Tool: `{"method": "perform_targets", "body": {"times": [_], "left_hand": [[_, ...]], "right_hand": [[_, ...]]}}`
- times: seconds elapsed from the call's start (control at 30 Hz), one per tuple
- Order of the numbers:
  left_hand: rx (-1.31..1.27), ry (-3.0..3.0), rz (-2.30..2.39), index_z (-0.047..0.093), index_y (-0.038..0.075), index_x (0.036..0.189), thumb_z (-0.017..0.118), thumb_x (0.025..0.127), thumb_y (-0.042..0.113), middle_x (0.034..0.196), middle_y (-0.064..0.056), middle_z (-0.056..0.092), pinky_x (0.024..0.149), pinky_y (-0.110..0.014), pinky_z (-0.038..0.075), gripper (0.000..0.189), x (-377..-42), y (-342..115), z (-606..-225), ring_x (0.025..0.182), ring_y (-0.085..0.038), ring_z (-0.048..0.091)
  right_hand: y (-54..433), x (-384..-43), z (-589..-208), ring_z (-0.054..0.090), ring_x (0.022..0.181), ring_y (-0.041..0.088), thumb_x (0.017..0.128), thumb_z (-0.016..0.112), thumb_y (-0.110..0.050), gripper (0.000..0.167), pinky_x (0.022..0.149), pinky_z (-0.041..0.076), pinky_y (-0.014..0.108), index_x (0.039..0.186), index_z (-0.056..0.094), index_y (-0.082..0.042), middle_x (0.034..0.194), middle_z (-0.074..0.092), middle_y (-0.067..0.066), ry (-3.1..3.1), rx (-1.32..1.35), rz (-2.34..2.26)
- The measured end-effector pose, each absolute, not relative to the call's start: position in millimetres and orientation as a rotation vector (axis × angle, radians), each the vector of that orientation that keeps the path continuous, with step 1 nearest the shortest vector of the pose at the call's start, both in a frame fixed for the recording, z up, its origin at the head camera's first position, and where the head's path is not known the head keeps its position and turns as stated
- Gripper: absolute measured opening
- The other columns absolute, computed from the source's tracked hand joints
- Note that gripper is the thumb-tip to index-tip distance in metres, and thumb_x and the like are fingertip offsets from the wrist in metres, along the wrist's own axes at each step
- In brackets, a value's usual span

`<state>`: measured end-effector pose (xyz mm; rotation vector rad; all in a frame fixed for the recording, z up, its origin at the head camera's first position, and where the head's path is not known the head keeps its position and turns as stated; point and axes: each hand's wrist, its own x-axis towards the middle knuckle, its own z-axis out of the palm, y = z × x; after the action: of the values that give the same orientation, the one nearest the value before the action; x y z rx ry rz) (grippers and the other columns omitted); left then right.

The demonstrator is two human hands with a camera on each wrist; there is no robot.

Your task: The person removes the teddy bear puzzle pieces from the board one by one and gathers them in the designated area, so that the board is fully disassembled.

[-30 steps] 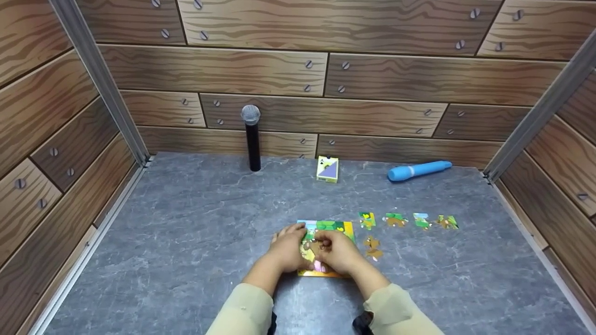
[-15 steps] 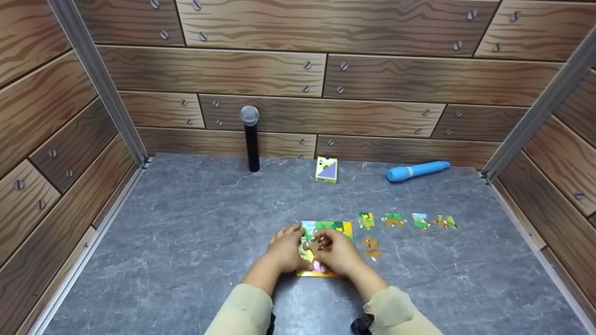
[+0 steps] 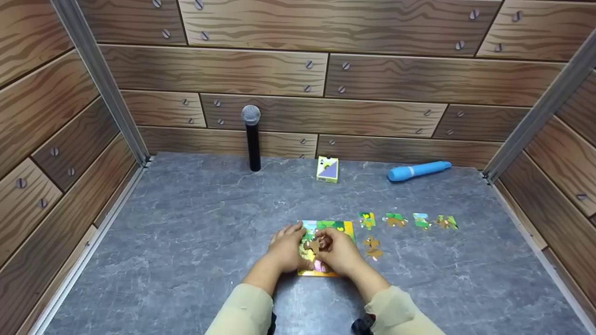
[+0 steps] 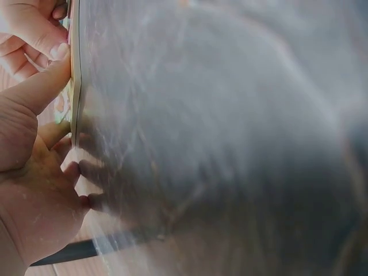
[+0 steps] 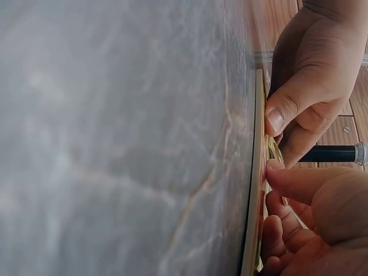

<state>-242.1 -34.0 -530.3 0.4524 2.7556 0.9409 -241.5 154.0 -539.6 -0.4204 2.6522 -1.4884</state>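
Observation:
A colourful cartoon jigsaw puzzle board [image 3: 348, 227] lies flat in front of the person. The left hand [image 3: 286, 249] rests at its left side, fingers stretched forward and thumb on the board, as the left wrist view shows. Over the middle of the board, the right hand [image 3: 341, 252] pinches a brown puzzle piece [image 3: 311, 246] between thumb and curled fingers. From the right wrist view, the board's edge [image 5: 253, 190] appears side-on, with both thumbs close together above it. The right hand hides much of the board's right half.
Several loose puzzle pieces lie to the right, among them a brown one [image 3: 372, 247] and a green one [image 3: 395, 220]. Farther back are an upright microphone [image 3: 253, 144], a card box [image 3: 328, 169] and a blue pen-like object [image 3: 419, 171]. Wood-patterned walls [image 3: 223, 70] enclose the table.
The brown piece under the right fingers has turned slightly and shows more clearly. The left hand stays in place, and the loose pieces have not moved.

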Motion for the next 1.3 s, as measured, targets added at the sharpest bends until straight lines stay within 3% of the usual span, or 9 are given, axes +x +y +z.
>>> {"method": "perform_targets", "body": {"times": [0.5,0.8,1.03,1.3], "left_hand": [[0.431,2.740,0.968,0.049,0.001,0.156,0.096,0.075,0.033,0.170,-0.012,0.036,0.128,-0.061,0.015,0.099,-243,-33,-531,0.157,-0.041,0.026],[0.436,2.741,0.975,0.050,0.000,0.156,0.097,0.075,0.032,0.169,-0.013,0.037,0.128,-0.059,0.016,0.099,-243,-34,-530,0.156,-0.042,0.027],[0.422,2.732,0.966,0.049,0.002,0.157,0.097,0.075,0.033,0.170,-0.011,0.036,0.128,-0.060,0.015,0.099,-243,-34,-533,0.157,-0.041,0.025],[0.451,2.754,0.949,0.051,0.002,0.155,0.097,0.075,0.033,0.169,-0.012,0.036,0.127,-0.061,0.016,0.097,-244,-35,-534,0.157,-0.041,0.027]], "right_hand": [[169,-241,-526,0.062,0.082,0.018,0.087,0.075,0.010,0.038,0.070,0.055,0.029,0.123,0.070,-0.003,0.097,0.062,0.006,2.721,-0.318,-1.411],[183,-235,-516,0.063,0.084,0.019,0.087,0.079,0.009,0.041,0.070,0.056,0.031,0.127,0.069,0.001,0.108,0.065,0.010,2.725,-0.254,-1.496],[196,-236,-512,0.063,0.084,0.021,0.088,0.075,0.012,0.040,0.068,0.054,0.028,0.126,0.070,0.002,0.106,0.064,0.014,2.739,-0.229,-1.529],[216,-236,-502,0.061,0.090,0.022,0.089,0.076,0.009,0.040,0.081,0.053,0.036,0.128,0.070,0.001,0.107,0.064,0.013,2.801,-0.253,-1.465]]}}
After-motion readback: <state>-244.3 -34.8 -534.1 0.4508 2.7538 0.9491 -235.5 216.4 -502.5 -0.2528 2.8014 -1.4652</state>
